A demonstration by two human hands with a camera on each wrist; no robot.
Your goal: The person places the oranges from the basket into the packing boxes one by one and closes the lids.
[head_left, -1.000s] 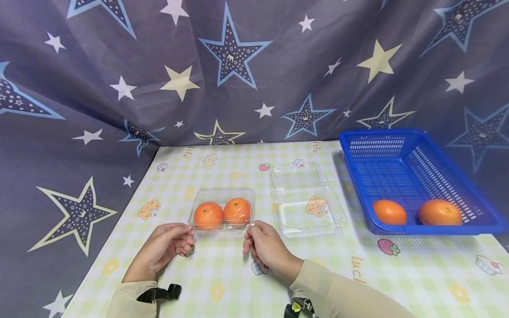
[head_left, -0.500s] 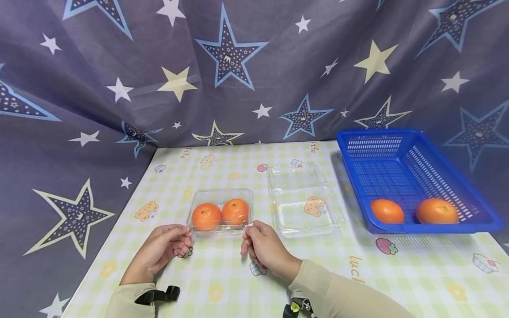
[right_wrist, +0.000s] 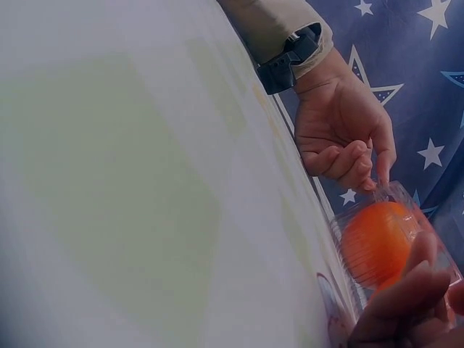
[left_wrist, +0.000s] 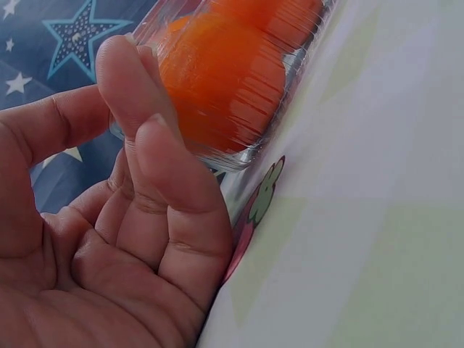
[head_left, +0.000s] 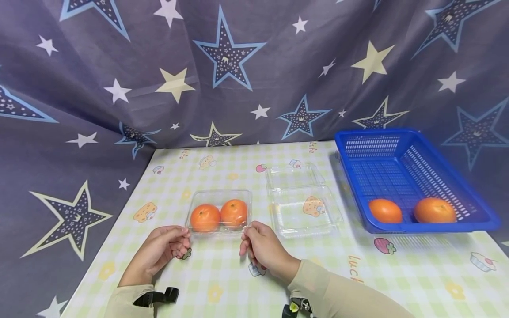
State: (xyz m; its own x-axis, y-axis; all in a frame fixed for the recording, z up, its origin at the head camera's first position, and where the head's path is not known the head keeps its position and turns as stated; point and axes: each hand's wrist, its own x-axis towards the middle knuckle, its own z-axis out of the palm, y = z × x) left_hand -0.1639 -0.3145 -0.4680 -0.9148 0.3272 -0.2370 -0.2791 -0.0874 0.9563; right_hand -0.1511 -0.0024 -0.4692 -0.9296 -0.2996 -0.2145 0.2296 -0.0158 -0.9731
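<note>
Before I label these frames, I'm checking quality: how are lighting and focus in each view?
Head: bright, fairly sharp, glints on the held container, soft shadow beside the blue basket; left wrist: duller, tablecloth washed out; right wrist: dimmest, near tablecloth blurred.

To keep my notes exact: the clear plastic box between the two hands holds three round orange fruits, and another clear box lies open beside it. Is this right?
Not quite: that clear plastic box holds two round orange fruits, not three, as the head view shows. The other clear plastic box does lie open beside it.
</note>
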